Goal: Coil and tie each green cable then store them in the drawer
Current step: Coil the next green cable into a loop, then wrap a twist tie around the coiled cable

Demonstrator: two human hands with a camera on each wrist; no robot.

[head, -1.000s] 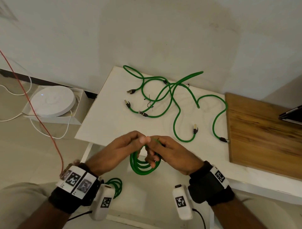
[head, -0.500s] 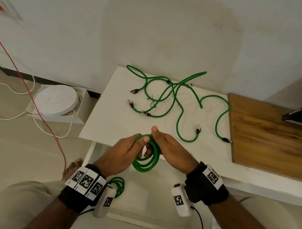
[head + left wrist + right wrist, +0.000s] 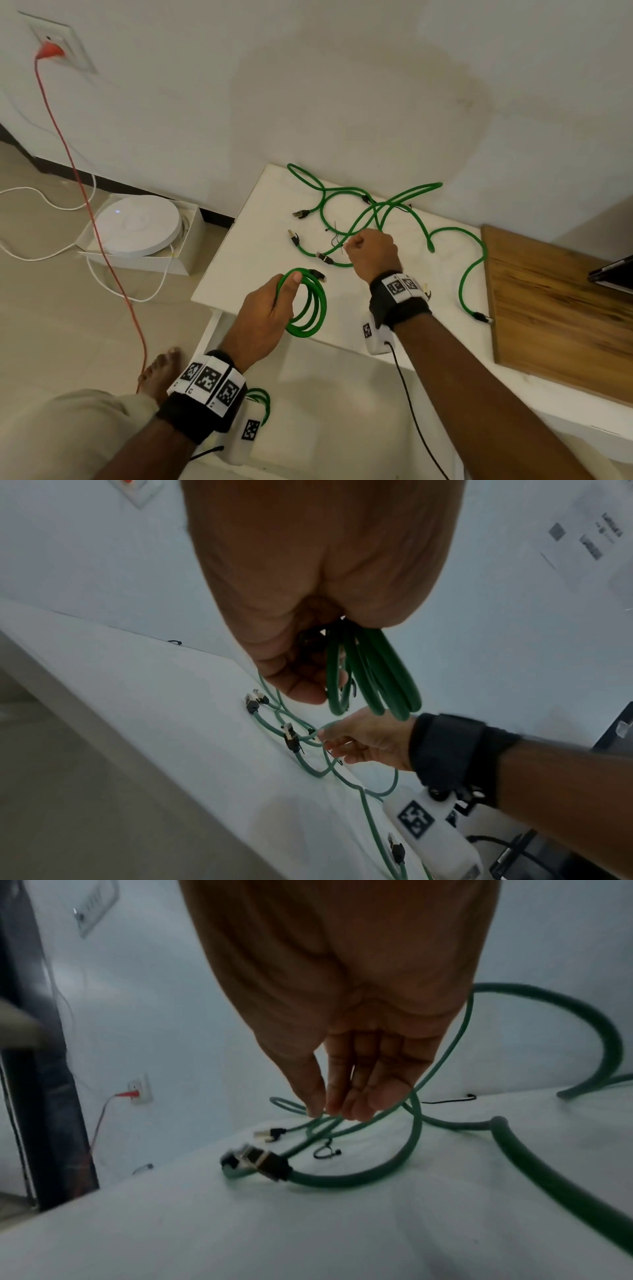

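My left hand (image 3: 270,308) grips a coiled green cable (image 3: 308,308) above the white table's front edge; the coil (image 3: 377,674) hangs from the curled fingers. My right hand (image 3: 371,251) hovers over the loose green cables (image 3: 376,209) tangled on the table (image 3: 246,260). Its fingers (image 3: 342,1091) point down with tips together just above the strands and hold nothing that I can see. A thin black tie (image 3: 325,1150) lies on the table below them. Another coiled green cable (image 3: 262,401) lies in the open white drawer (image 3: 325,411), partly hidden by my left wrist.
A wooden board (image 3: 555,308) covers the table's right side, with a dark flat object (image 3: 613,274) at its far edge. On the floor to the left sit a white round device in a box (image 3: 137,229), a red cord (image 3: 102,246) and a bare foot (image 3: 161,370).
My right hand has let go of the coil and reached forward to the loose cables. The left hand now holds the coil alone, slightly to the left.
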